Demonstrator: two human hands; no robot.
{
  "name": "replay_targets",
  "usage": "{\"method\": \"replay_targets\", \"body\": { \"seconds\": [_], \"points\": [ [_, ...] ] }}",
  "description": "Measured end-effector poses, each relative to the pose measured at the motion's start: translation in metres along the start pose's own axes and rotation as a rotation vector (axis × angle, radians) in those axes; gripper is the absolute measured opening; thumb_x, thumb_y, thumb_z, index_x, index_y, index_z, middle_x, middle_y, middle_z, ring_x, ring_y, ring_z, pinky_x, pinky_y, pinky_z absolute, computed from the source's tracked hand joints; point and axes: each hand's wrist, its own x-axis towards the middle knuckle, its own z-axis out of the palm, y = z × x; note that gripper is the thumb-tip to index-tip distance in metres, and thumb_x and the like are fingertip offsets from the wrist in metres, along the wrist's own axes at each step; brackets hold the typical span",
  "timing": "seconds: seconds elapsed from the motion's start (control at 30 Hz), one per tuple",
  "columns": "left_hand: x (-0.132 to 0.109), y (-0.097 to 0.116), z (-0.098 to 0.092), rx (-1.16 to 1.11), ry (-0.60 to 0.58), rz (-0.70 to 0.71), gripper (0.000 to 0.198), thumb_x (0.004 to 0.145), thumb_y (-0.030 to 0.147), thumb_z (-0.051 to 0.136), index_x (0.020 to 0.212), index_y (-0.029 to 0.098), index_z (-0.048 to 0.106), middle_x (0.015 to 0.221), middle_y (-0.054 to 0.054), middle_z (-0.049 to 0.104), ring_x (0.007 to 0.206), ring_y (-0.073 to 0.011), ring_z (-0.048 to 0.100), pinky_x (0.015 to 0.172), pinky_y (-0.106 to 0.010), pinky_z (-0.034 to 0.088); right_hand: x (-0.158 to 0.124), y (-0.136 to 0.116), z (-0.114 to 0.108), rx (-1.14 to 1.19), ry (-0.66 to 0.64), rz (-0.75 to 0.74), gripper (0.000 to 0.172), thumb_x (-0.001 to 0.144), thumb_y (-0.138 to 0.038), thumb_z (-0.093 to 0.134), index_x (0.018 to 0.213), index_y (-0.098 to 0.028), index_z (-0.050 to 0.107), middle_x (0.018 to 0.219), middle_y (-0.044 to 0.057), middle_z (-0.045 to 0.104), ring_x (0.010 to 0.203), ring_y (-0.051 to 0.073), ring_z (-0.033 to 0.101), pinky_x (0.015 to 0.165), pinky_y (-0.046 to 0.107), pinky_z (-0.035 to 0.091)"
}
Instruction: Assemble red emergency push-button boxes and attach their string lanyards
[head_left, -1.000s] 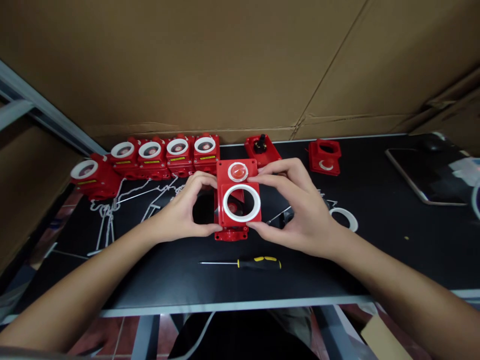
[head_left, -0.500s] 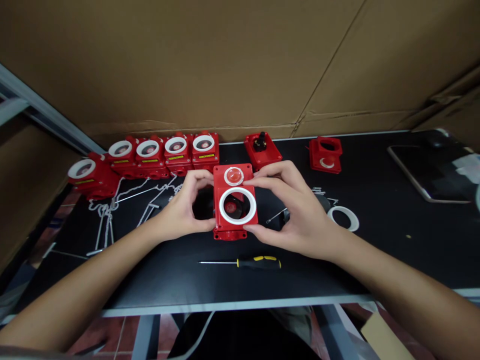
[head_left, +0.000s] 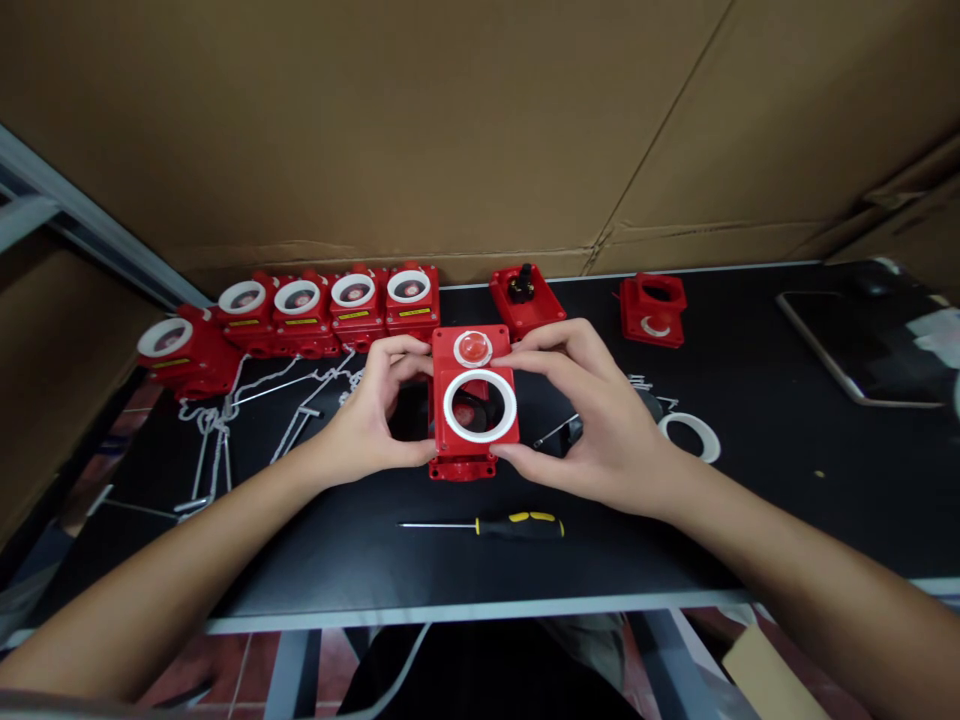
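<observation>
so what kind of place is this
Probably a small assembly bench. A row of matching red boxes stands at the back of the black table, a screwdriver and a loose white ring lie near, and the left hand and right hand hold one more red unit.

Smooth glossy red plastic for the housing between the fingers; matt white plastic ring on it, clear shiny dome between the topmost fingers. Below the fingers, matt black tabletop and screwdriver with bright metal shaft. Beyond, rough brown cardboard.
</observation>
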Motion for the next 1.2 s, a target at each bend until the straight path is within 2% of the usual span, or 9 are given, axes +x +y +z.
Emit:
{"method": "replay_targets", "body": {
  "seconds": [0.17, 0.33, 0.5, 0.67, 0.83, 1.0, 1.2],
  "points": [
    [0.000, 0.002, 0.001, 0.006, 0.000, 0.026, 0.083, 0.084, 0.026, 0.096, 0.144, 0.030, 0.037, 0.138, -0.011, 0.066, 0.132, -0.0266, 0.070, 0.118, -0.045, 0.055, 0.000, 0.001, 0.000, -0.005, -0.004, 0.000, 0.060, 0.094, -0.045, 0.091, 0.143, -0.020, 0.066, 0.135, 0.016, 0.060, 0.126, 0.029, 0.064, 0.106, 0.047, 0.062],
    [-0.003, -0.003, 0.001, 0.014, 0.032, 0.061, 0.076, 0.081, 0.026, 0.098, 0.138, 0.028, 0.048, 0.137, -0.008, 0.064, 0.131, -0.0249, 0.067, 0.117, -0.042, 0.054, 0.001, 0.002, -0.002, -0.023, -0.009, -0.023, 0.060, 0.095, -0.043, 0.090, 0.144, -0.017, 0.066, 0.134, 0.016, 0.061, 0.126, 0.028, 0.063, 0.106, 0.046, 0.063],
    [-0.005, -0.002, -0.002, 0.086, 0.004, -0.032, 0.067, 0.083, 0.031, 0.099, 0.138, 0.025, 0.060, 0.139, -0.011, 0.065, 0.131, -0.0297, 0.066, 0.116, -0.048, 0.053, 0.002, 0.002, -0.004, -0.016, -0.007, -0.021, 0.060, 0.095, -0.044, 0.090, 0.145, -0.021, 0.066, 0.134, 0.016, 0.060, 0.125, 0.029, 0.064, 0.105, 0.049, 0.063],
    [-0.002, 0.007, -0.004, 0.253, -0.008, 0.029, 0.052, 0.086, 0.030, 0.093, 0.131, 0.023, 0.067, 0.135, -0.011, 0.068, 0.127, -0.0318, 0.064, 0.114, -0.049, 0.049, 0.001, 0.001, -0.002, -0.011, -0.006, -0.020, 0.060, 0.094, -0.045, 0.091, 0.144, -0.021, 0.066, 0.134, 0.016, 0.061, 0.124, 0.029, 0.064, 0.105, 0.049, 0.063],
    [-0.003, 0.012, 0.002, 0.308, 0.041, 0.007, 0.048, 0.084, 0.031, 0.095, 0.121, 0.023, 0.066, 0.129, -0.010, 0.069, 0.122, -0.0312, 0.063, 0.109, -0.048, 0.049, 0.000, 0.000, 0.000, 0.001, -0.011, -0.001, 0.060, 0.095, -0.046, 0.090, 0.144, -0.022, 0.066, 0.134, 0.016, 0.061, 0.124, 0.030, 0.065, 0.104, 0.050, 0.063],
    [-0.007, 0.013, 0.006, 0.381, 0.090, 0.012, 0.052, 0.083, 0.034, 0.098, 0.121, 0.023, 0.065, 0.130, -0.008, 0.067, 0.119, -0.0302, 0.060, 0.106, -0.045, 0.047, -0.001, 0.002, 0.002, 0.030, -0.028, 0.003, 0.061, 0.095, -0.045, 0.091, 0.144, -0.020, 0.066, 0.133, 0.016, 0.060, 0.125, 0.028, 0.064, 0.106, 0.048, 0.063],
    [-0.008, 0.013, 0.004, 0.401, 0.087, 0.006, 0.054, 0.082, 0.034, 0.098, 0.122, 0.024, 0.064, 0.129, -0.009, 0.066, 0.121, -0.0309, 0.059, 0.105, -0.046, 0.048, -0.002, 0.003, 0.002, 0.036, -0.037, 0.015, 0.061, 0.095, -0.047, 0.091, 0.145, -0.022, 0.066, 0.134, 0.015, 0.061, 0.125, 0.029, 0.065, 0.105, 0.049, 0.064]
  ]
}}
